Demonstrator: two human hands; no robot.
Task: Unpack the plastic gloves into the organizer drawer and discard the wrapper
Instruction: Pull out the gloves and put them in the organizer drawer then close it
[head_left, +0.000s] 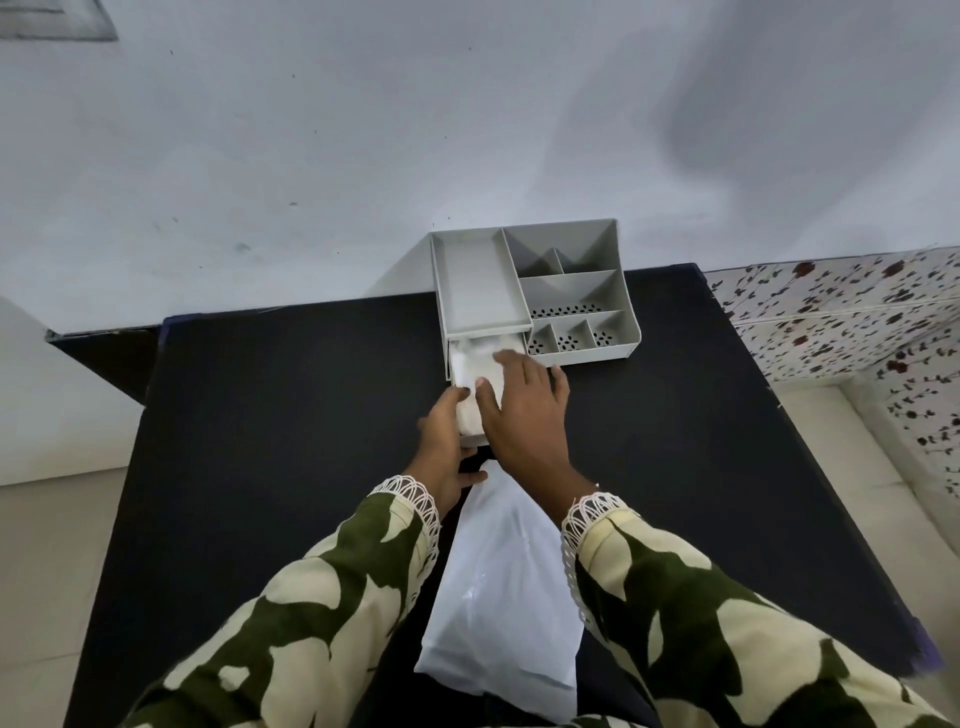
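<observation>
A grey organizer (576, 291) with several compartments stands at the table's far edge against the wall. Its drawer (474, 439) is pulled out toward me. A stack of whitish plastic gloves (475, 366) lies in the drawer. My right hand (524, 415) rests flat on the gloves with fingers spread. My left hand (441, 441) is at the drawer's left front corner, fingers touching the gloves and thumb near the drawer front. The empty white plastic wrapper (504, 592) lies on the table between my forearms.
The black table (260, 441) runs wide to the left and right of the organizer. A pale wall rises behind it. A floral-patterned surface (841, 312) lies beyond the table's right edge, and light floor to the left.
</observation>
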